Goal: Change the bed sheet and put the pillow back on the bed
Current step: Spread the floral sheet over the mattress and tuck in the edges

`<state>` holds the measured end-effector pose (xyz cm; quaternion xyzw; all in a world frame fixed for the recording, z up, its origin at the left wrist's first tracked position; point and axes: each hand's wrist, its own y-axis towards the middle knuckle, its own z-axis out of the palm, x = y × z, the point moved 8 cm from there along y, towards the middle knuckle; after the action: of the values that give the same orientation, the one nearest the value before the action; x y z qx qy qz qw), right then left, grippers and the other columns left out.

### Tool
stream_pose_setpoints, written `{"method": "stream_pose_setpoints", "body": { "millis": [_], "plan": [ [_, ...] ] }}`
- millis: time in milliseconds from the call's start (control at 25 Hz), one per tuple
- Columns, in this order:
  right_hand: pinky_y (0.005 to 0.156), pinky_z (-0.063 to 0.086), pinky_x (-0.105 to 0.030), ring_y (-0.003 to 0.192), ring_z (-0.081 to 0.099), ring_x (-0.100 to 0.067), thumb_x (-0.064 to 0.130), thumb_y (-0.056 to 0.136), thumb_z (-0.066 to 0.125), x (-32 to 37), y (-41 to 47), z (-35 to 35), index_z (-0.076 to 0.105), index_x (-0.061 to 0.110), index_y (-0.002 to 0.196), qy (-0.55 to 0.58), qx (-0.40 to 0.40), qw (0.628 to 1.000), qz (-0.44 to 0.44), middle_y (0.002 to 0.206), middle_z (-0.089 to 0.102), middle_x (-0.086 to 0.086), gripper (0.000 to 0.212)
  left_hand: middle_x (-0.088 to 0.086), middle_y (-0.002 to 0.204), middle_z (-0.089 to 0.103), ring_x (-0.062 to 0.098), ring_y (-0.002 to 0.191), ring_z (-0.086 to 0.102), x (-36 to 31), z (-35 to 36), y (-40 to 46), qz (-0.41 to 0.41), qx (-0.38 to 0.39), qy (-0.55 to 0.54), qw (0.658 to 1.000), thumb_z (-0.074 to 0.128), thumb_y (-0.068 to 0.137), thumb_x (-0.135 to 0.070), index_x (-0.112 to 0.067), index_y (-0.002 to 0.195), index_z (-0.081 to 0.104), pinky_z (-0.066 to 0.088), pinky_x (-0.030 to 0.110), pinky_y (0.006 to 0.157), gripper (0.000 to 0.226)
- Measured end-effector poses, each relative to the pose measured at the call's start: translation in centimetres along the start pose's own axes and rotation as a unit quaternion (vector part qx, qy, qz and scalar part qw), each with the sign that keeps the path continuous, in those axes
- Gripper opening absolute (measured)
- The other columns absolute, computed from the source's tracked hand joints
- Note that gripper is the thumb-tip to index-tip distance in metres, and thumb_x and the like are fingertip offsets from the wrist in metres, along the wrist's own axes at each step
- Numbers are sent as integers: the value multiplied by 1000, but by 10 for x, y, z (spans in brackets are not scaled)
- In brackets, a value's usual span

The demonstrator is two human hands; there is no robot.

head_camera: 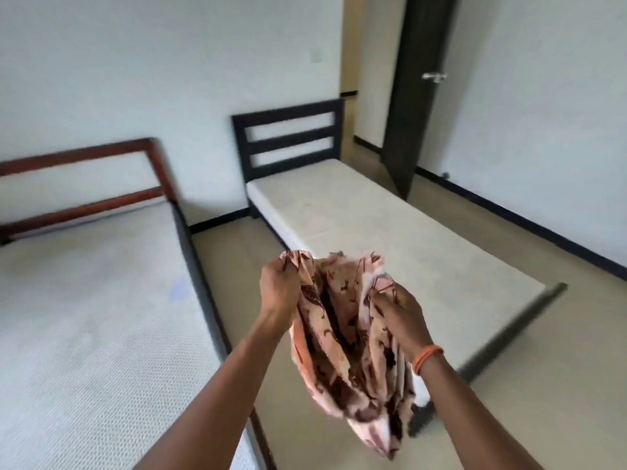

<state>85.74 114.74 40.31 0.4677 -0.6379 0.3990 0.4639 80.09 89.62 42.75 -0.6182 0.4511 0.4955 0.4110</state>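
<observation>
The sheet hangs bunched in mid-air between the person's two hands, over the strip of floor that separates the two beds. It is a thin peach cloth with a dark brown pattern, gathered into deep folds, its loose end drooping well below the wrists. No edge or corner can be picked out of the bundle, and whether it is fitted or flat cannot be told.

The left hand is closed in a fist on the upper left part of the cloth; the right hand, with an orange band on its wrist, has its fingers pinched shut on a fold at the upper right. Both grips are on gathered cloth rather than on a clear hem.

The main risk, judging from this, is opening the sheet from the wrong place — pulling on two folds instead of two corners would leave it twisted or lopsided when it is thrown over a mattress. The dangling end could also drag on the floor or slip from a loose pinch.

Beyond the hands lies the narrow bed with the dark headboard, its pale mattress bare. To the left is the second bed with a reddish-brown headboard, also bare. No pillow shows anywhere. A dark door stands open at the back right.
</observation>
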Motion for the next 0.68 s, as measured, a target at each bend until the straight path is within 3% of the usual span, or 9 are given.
{"method": "stream_pose_setpoints", "body": {
  "millis": [120, 280, 400, 560, 680],
  "plan": [
    [77, 49, -38, 87, 63, -23, 27, 88, 64, 16, 36, 47, 63, 15, 89, -86, 94, 992, -15, 89, 68, -3, 13, 15, 69, 65, 20, 62, 57, -8, -25, 23, -6, -86, -9, 996, 43, 83, -28, -2, 75, 62, 44, 34, 54, 33],
    [67, 55, -39, 77, 65, -24, 40, 83, 74, 65, 58, 159, 61, 15, 105, 81, 348, 934, -24, 89, 67, -11, 36, 1, 57, 54, 14, 54, 49, -22, -52, 55, 4, -160, -5, 987, 55, 91, -18, -14, 61, 51, 37, 27, 50, 30],
    [62, 55, -36, 69, 66, -24, 24, 86, 73, 111, 85, 214, 66, 13, 88, 2, 325, 926, -193, 76, 70, -6, 13, 4, 53, 51, 11, 47, 46, -28, -75, 79, 9, -183, -8, 983, 71, 83, -21, -15, 62, 50, 35, 24, 43, 30],
    [64, 53, -33, 71, 66, -21, 13, 94, 61, 153, 147, 272, 70, 3, 90, 108, 357, 915, -155, 79, 71, -15, 14, 0, 52, 47, 11, 47, 38, -57, -135, 134, 51, -259, 62, 963, 77, 78, -20, -4, 59, 55, 28, 24, 43, 34],
    [60, 54, -28, 68, 67, -17, 16, 97, 56, 196, 204, 311, 71, 10, 90, 102, 327, 916, -209, 75, 72, 0, 18, 5, 49, 49, 13, 51, 41, -71, -182, 182, 76, -258, 112, 957, 73, 76, -17, 0, 58, 60, 29, 26, 45, 28]
  ]
}}
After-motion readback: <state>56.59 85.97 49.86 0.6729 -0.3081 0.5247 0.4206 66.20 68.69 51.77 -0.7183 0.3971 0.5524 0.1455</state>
